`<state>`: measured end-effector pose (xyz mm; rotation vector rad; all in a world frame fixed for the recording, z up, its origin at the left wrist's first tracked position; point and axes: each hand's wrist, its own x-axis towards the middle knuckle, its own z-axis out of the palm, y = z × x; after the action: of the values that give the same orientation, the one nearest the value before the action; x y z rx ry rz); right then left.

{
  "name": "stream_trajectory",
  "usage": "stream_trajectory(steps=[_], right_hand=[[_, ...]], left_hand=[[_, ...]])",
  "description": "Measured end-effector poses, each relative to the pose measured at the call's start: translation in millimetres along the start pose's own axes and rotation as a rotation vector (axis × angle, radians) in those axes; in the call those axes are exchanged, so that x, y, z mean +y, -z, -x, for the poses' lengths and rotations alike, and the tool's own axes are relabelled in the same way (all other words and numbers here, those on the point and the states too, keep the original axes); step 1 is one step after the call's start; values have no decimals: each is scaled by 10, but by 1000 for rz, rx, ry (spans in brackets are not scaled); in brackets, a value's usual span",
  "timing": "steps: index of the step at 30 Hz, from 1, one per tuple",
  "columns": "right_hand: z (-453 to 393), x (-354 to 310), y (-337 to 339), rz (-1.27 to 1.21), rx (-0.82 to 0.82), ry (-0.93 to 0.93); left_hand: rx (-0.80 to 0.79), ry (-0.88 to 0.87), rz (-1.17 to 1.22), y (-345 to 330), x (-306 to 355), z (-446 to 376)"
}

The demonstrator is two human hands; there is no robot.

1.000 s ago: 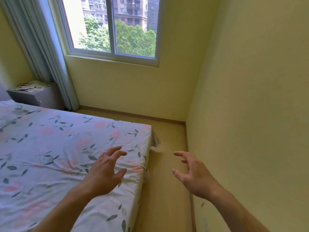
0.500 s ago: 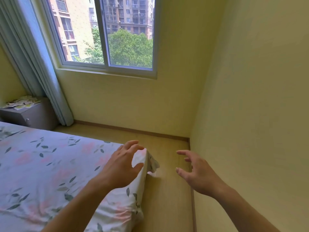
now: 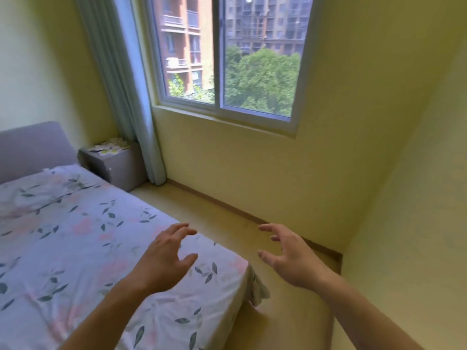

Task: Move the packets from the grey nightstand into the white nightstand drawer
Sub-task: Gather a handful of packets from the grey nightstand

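While both hands are held out in front with nothing in them, the step in hand looks like the walk toward the packets, not yet a pick. The left hand [image 3: 166, 261] hangs over the corner of the bed [image 3: 75, 248], fingers spread and loosely curled, palm down. The right hand [image 3: 290, 258] hangs over the bare floor [image 3: 227, 215] between bed and wall, fingers likewise spread and empty.

From the hands, the packets [image 3: 108, 147] lie at about ten o'clock, well apart from both, a loose scatter of pale sheets on top of the grey nightstand [image 3: 118, 165]. That nightstand stands in the far corner, touching or just beside the headboard [image 3: 35, 145] on one side and the curtain [image 3: 121, 84] on the other, under the window [image 3: 227, 59] edge. How many packets there are is too small to tell.

The white nightstand is not in view, so its drawer's place cannot be told. The next move, as I judge it, calls for going along the strip of floor beside the bed toward ten o'clock until the packets come within reach, then gathering them flat.
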<state>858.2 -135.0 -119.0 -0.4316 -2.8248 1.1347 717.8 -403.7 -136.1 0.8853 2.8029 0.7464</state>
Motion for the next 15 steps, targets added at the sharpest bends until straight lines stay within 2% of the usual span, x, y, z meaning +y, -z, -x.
stream_trajectory(steps=[8,15], right_hand=[[-1675,404,308,24,-102,90],[-2950,827,811,30,-78,51]], left_hand=[[66,188,-12,-232,-501,-1293],[52,138,32,-383,-343,-2927]])
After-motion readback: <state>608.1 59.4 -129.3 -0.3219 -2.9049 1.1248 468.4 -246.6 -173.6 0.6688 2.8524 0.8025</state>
